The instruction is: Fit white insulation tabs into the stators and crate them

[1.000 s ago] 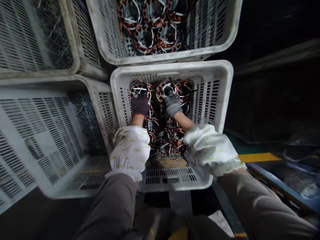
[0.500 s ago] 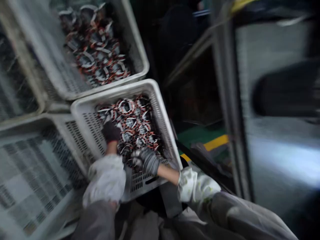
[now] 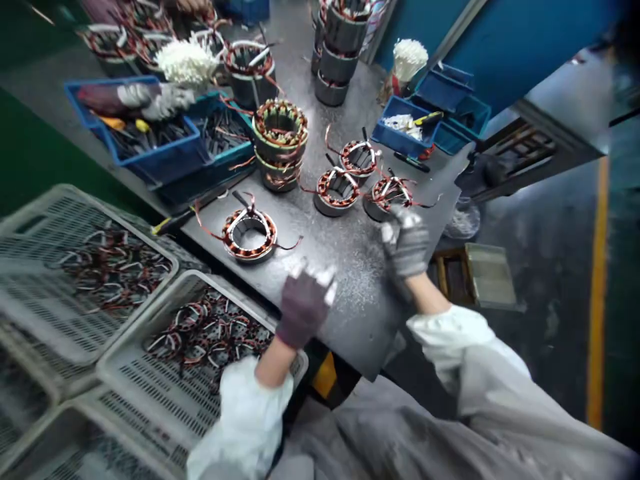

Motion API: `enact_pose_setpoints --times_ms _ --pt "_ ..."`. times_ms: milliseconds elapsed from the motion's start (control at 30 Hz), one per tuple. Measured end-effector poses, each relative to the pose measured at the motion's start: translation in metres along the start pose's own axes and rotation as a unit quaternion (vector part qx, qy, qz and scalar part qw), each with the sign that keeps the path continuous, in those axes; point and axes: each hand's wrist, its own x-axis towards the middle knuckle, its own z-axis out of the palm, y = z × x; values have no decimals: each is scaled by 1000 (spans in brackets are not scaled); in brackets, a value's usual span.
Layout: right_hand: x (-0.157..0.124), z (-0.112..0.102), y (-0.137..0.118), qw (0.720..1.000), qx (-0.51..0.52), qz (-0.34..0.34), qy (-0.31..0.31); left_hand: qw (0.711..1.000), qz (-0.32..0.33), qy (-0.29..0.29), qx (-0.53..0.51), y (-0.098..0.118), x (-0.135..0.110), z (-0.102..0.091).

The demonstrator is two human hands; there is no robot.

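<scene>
My right hand [image 3: 406, 245], in a grey glove, reaches over the dark metal table [image 3: 350, 280]. Its bent fingers rest on the near rim of a copper-wound stator [image 3: 389, 193] that sits on the table top. My left hand [image 3: 304, 301], in a dark glove with white fingertips, hovers above the table's near edge with fingers curled and nothing visible in them. It is slightly blurred. A lone stator [image 3: 249, 233] lies on the table to its left. Two more stators [image 3: 339, 189] [image 3: 359, 157] stand beyond the right hand.
White slotted crates [image 3: 165, 313] [image 3: 90, 267] full of stators sit at lower left, below the table edge. Stator stacks [image 3: 280, 143] [image 3: 336, 53], blue tool bins [image 3: 150, 143] [image 3: 403, 130] and bundles of white ties [image 3: 185, 61] crowd the far table. A yellow floor line [image 3: 597, 293] runs at right.
My view swung from the crates up to the table. Both hands left the near crate and now are over the table, the right one at a stator.
</scene>
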Motion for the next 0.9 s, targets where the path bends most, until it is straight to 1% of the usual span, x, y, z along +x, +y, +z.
enact_pose_setpoints --times_ms 33,100,133,167,200,233,267,300,333,367,433,467,533,600,667,700,733,767,800,833,867,900 --pt "23 1 18 999 -34 36 8 999 14 -26 40 -2 45 10" --pt "55 6 40 995 -76 43 -46 989 4 -104 109 -10 124 30" --pt "63 7 44 992 -95 35 -76 980 -7 -138 141 -14 156 40" --pt "68 7 45 989 -108 23 -101 969 -17 -177 171 -17 181 48" --pt "69 5 44 986 -120 10 -119 956 -31 -212 199 -18 199 54" --pt "67 1 42 983 -130 -3 -131 946 -43 -235 219 -17 210 58" --pt "63 -4 40 980 -137 -18 -143 938 -52 -251 232 -15 214 60" --pt "57 -10 39 978 -137 -35 -156 934 -58 -261 237 -11 210 59" --pt "49 -16 38 976 -131 -54 -168 932 -64 -268 235 -6 200 57" --pt "39 -21 37 974 -119 -71 -181 932 -66 -277 225 -1 183 54" --pt "16 -28 39 969 -84 -93 -211 924 -97 -312 198 10 137 45" --pt "2 -30 40 967 -67 -96 -227 928 -103 -311 179 17 111 41" --pt "-23 -31 42 961 -42 -91 -257 939 -103 -299 135 32 60 29" --pt "-43 -30 41 959 -28 -77 -273 947 -122 -283 87 47 20 17" --pt "-55 -28 38 959 -11 -72 -275 951 -182 -247 31 57 -4 5" --pt "-58 -28 35 961 4 -68 -269 949 -230 -215 -4 59 -12 -2" --pt "-61 -28 32 964 28 -55 -257 940 -290 -173 -49 60 -18 -7" --pt "-64 -28 28 967 67 -30 -242 918 -364 -116 -107 59 -24 -13" --pt "-67 -27 23 965 124 7 -232 877 -444 -46 -179 58 -31 -17" --pt "-71 -27 17 953 198 58 -220 813 -520 29 -262 57 -38 -22" --pt "-76 -26 10 928 284 116 -212 731 -580 99 -345 57 -47 -25" --pt "-82 -24 1 886 375 171 -212 649 -620 158 -412 57 -57 -28"
